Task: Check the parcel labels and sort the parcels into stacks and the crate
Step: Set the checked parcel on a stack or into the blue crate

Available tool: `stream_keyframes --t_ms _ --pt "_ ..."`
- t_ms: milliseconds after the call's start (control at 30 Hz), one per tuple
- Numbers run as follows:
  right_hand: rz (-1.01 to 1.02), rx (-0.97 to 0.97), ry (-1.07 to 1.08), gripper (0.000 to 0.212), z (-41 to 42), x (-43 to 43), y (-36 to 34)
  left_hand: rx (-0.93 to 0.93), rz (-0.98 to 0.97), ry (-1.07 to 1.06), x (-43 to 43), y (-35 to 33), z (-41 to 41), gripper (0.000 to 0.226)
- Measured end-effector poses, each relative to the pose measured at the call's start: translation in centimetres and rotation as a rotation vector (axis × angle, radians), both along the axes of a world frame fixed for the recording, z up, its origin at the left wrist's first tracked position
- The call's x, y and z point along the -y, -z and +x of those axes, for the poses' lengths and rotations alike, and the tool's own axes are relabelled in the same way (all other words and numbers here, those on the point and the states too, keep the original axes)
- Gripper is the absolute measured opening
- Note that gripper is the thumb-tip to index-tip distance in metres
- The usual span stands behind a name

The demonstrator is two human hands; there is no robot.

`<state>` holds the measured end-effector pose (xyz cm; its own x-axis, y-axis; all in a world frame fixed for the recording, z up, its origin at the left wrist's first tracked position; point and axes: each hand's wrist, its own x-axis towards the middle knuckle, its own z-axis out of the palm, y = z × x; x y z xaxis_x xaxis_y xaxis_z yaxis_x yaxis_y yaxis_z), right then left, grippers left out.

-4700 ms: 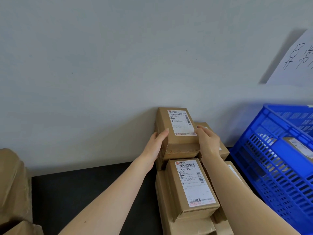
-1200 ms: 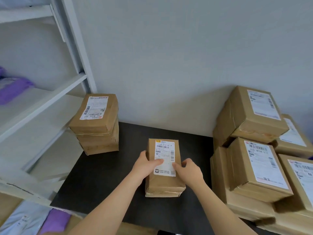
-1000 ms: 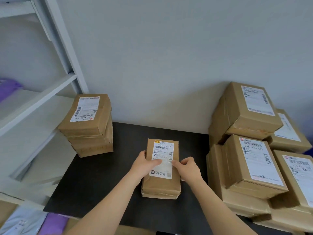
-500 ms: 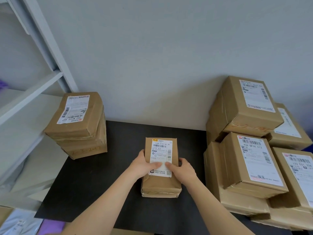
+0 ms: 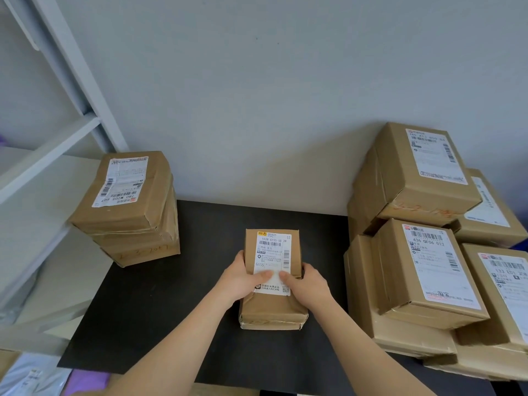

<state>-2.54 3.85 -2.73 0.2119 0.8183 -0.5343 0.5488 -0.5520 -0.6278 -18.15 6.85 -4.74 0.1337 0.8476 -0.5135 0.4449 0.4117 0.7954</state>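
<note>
Brown taped parcel (image 5: 273,310) with white barcode label (image 5: 273,252) sits on the black desk (image 5: 171,310). The left grip (image 5: 243,277) and right grip (image 5: 307,282) clasp its sides, thumbs hiding some print.

Plain grey wall (image 5: 257,81) behind black table (image 5: 160,295), white shelving (image 5: 57,144) left

parcel (image 5: 273,278) between left stack (image 5: 128,207), right stacks (image 5: 428,247)

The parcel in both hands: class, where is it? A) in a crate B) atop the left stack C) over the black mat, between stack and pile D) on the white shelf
C: the left hand and right hand grip the parcel over the black mat, with the left stack and right pile either side.
</note>
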Motion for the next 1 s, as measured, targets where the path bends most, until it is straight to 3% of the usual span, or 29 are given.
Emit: stream_keyframes --t_ms 400,800,1000 --pt "-0.039 -0.049 0.021 0.061 0.16 -0.09 -0.15 0.019 -0.032 -0.039 0.20 -0.49 0.00 0.069" --pt "0.001 0.006 0.002 0.052 -0.06 0.08 0.24 0.004 -0.031 -0.035 0.21 -0.46 -0.03 0.069" --pt "0.004 -0.072 0.032 0.054 0.14 0.20 0.55 0.095 -0.067 -0.092 0.74 -0.63 -0.09 0.076"
